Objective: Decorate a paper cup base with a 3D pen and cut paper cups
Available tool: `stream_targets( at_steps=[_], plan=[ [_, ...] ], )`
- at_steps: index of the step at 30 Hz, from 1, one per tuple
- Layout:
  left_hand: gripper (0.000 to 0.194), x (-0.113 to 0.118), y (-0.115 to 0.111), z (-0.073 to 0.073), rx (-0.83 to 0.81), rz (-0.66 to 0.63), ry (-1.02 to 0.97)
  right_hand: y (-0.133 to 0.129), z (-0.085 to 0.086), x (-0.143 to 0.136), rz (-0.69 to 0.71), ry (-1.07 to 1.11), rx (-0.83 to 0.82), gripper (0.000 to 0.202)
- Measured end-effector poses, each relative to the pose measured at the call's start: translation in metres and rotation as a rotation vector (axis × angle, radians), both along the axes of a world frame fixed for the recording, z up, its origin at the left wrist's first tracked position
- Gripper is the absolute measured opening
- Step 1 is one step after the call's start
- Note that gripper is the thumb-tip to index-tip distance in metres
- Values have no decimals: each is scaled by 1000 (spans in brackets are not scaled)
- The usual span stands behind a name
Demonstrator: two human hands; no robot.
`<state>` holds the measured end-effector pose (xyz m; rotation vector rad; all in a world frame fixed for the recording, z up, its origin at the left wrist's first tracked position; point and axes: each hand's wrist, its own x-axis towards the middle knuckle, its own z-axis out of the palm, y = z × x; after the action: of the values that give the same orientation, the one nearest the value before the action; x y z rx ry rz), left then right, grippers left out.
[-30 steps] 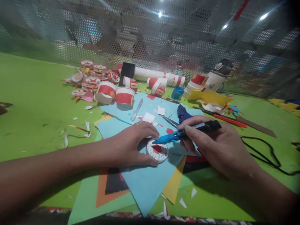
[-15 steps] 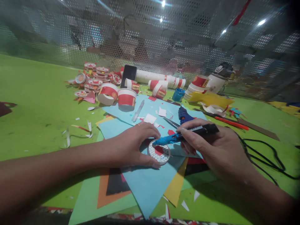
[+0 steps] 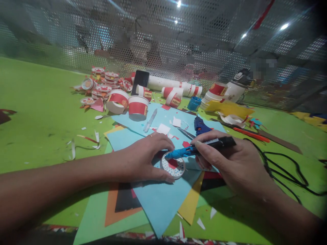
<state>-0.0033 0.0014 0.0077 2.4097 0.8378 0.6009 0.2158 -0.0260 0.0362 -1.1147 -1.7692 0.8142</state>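
My left hand [image 3: 153, 158] grips the left edge of a small round white paper disc [image 3: 176, 172], thumb and fingers curved around it. The disc carries a red hexagon in the middle, dark lines and blue dots. In my right hand [image 3: 230, 160] is a black marker [image 3: 214, 144] whose front part is coated in blue. Its tip meets the upper left of the disc, or hovers just over it; which one I cannot tell. Under both hands lies light blue paper [image 3: 158, 200]. Behind the marker are a dark blue glue gun [image 3: 200, 125] and a pointed metal tool [image 3: 186, 133].
Red-and-white paper cups [image 3: 138, 107] stand and lie at the back, beside several decorated discs [image 3: 103, 89]. A blue paint jar [image 3: 194, 103], a clear pen [image 3: 150, 120], orange-handled scissors [image 3: 251, 134] and a black cable [image 3: 286, 170] lie around. Paper scraps dot the green table [image 3: 38, 88].
The marker and my right hand have shifted very slightly left. My left hand keeps the same hold on the disc, and everything else looks unchanged.
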Motion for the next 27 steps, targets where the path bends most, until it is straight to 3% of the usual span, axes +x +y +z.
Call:
stream_targets(
  at_steps=[11, 21, 27],
  plan=[
    [54, 0, 0, -2, -9, 0, -3, 1, 3, -4, -31, -24, 4, 11],
    [51, 2, 2, 1, -4, -25, -9, -7, 1, -4, -21, -196, 324, 4],
    [51, 1, 2, -2, -7, -37, -42, -13, 6, -9, 20, -242, 378, 5]
  ],
)
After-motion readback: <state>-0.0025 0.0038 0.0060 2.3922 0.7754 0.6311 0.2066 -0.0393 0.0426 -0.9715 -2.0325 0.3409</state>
